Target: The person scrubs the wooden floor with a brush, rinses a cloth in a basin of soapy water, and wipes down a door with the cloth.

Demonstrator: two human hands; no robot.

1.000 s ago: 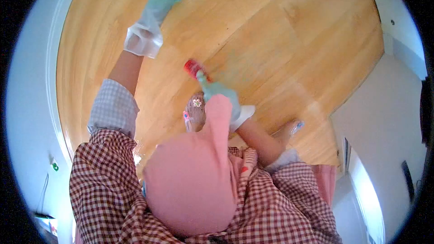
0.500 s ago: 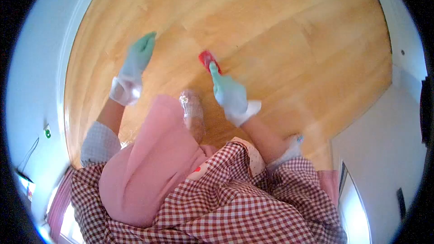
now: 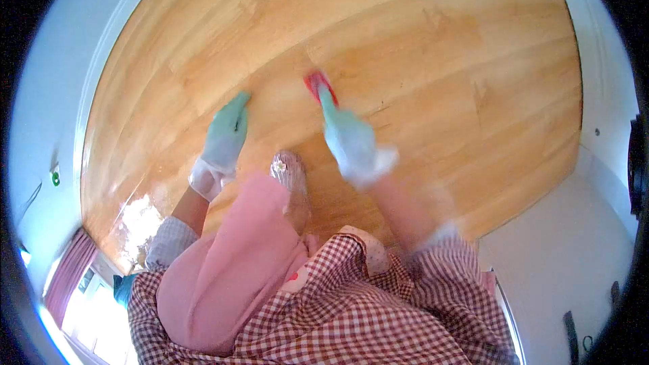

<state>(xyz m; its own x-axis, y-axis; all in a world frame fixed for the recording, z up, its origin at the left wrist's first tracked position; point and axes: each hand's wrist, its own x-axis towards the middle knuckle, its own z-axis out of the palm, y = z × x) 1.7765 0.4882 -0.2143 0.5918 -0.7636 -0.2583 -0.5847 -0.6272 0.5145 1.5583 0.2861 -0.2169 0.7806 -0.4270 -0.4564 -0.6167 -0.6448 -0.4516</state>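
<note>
My right hand, in a glove with pale green fingers and a white back, grips a small red hand tool against the wooden floor. One finger stretches along the tool, and motion blur hides its exact kind. My left hand, gloved the same way, is nearest the floor to the left of my knee. Its fingers are drawn together and point forward, with nothing visible in them. Between the hands stands my foot in a clear plastic shoe cover.
Pink trousers and a red-and-white checked garment cover my lower body. A white wall with a skirting board borders the floor on the left. Another pale wall stands at right. A pink curtain hangs by a bright window.
My left hand has come back and to the right, closer to my knee. My right hand, still gripping the red tool, has shifted slightly. The view has turned a little.
</note>
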